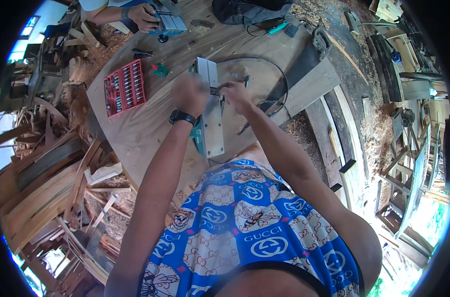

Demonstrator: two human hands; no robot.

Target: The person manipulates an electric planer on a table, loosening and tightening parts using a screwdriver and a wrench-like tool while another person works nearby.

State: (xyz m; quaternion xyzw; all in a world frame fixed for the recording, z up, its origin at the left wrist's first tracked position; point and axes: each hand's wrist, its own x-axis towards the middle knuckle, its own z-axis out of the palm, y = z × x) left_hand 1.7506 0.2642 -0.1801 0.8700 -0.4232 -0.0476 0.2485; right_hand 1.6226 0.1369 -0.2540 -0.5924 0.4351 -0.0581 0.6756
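A green electric hand planer (pixel 213 131) lies upside down on the wooden tabletop, its silver sole facing up. My left hand (pixel 189 94), with a black watch at the wrist, is at the planer's left side near its middle. That hand is blurred, so its fingers do not show clearly. From the other side, my right hand (pixel 236 96) reaches in with bent fingers pinched at a small dark part by the gap in the sole. What sits between those fingers is too small to name. Just beyond my right hand lies a small metal tool (pixel 243 78).
A red socket-set case (pixel 125 88) lies open at left, beside a small green bottle (pixel 159 70). A black cable (pixel 286 81) loops at right near a handsaw (pixel 304 64) and board (pixel 311 91). Across the table, another person's hand (pixel 145 18) rests on a blue planer (pixel 171 22).
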